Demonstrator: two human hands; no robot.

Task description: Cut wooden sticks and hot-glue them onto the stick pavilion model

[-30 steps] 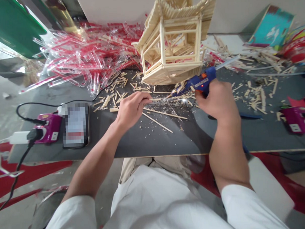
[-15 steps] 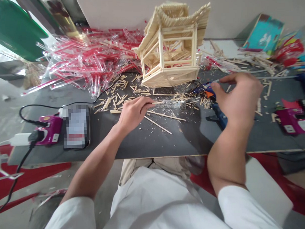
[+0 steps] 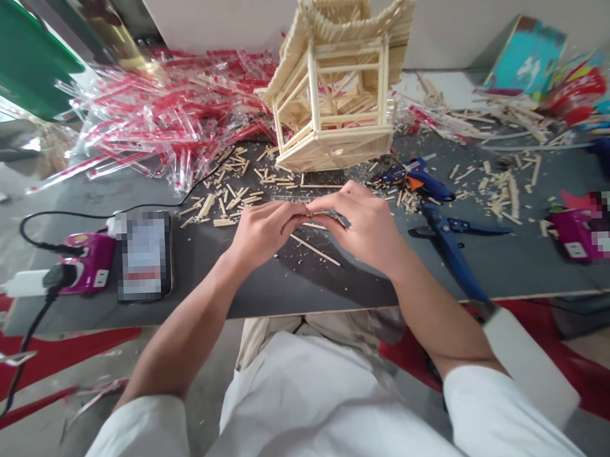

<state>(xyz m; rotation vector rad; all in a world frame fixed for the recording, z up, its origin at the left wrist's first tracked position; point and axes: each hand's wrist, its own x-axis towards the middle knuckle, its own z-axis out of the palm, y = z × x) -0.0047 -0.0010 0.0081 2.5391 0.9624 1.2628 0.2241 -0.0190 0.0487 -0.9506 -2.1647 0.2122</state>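
Observation:
My left hand (image 3: 268, 231) is closed in a pinch over the middle of the dark table. My right hand (image 3: 362, 221) is pinched too, and its fingertips meet those of the left. Whatever they hold between them is tiny and mostly covered by the fingers. Just beneath lies a thin wooden stick (image 3: 316, 249), and a clear plastic strip shows partly behind the fingers. Beyond the hands stands a pavilion-like model (image 3: 313, 88) built of wooden sticks. To the right of my right hand lie a blue glue gun (image 3: 432, 184) with an orange trigger and blue-handled cutters (image 3: 448, 245).
Clear and red plastic wrappers (image 3: 165, 113) are heaped at the back left. Cut stick pieces (image 3: 219, 203) and crumbs litter the table. A phone (image 3: 144, 255) and a purple power socket (image 3: 93, 262) with cables are on the left; another purple block (image 3: 575, 236) is far right.
My right hand has moved left, from above the glue gun to the fingertips of my left hand. The glue gun and cutters are now uncovered. The view has shifted slightly.

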